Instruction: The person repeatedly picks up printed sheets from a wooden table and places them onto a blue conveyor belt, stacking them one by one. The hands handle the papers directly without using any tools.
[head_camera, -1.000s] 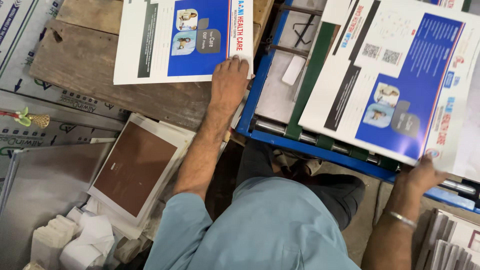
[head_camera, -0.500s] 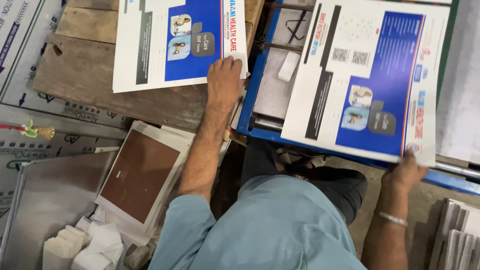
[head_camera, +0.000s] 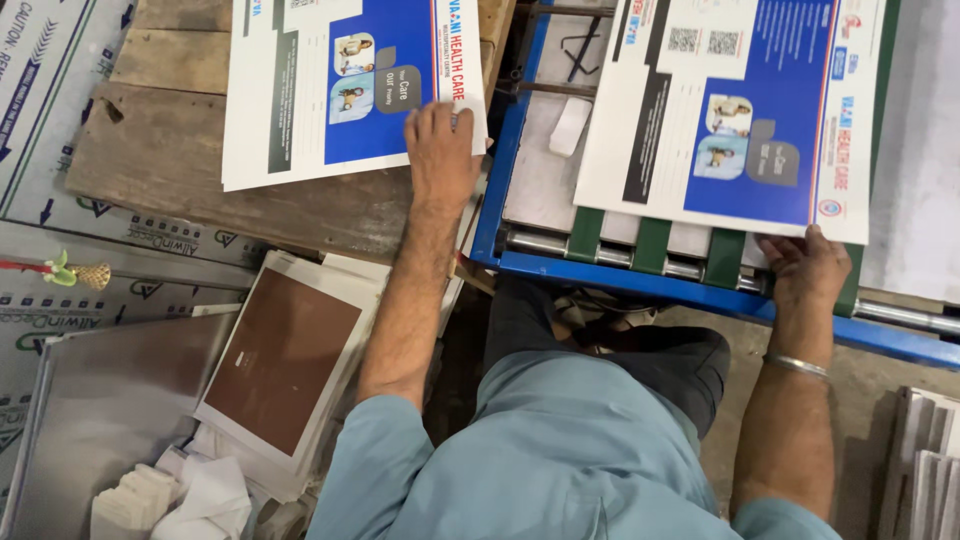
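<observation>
My left hand (head_camera: 442, 150) rests palm down on the near right corner of a white and blue printed sheet (head_camera: 330, 80) lying on a wooden board (head_camera: 250, 200). My right hand (head_camera: 808, 268) grips the near edge of a second, similar printed sheet (head_camera: 735, 110). That sheet lies tilted over the blue metal frame (head_camera: 640, 280) of a machine, across green belts (head_camera: 650, 240) and a steel roller.
A stack of cards with a brown top sheet (head_camera: 285, 360) sits at the lower left beside a grey metal plate (head_camera: 100, 400) and folded white cloths (head_camera: 170, 500). Flat cardboard lies along the left. Paper stacks (head_camera: 925, 470) stand at the lower right.
My right hand has drawn the second sheet leftward and flatter over the machine frame. My left hand stays pressed on the first sheet's corner.
</observation>
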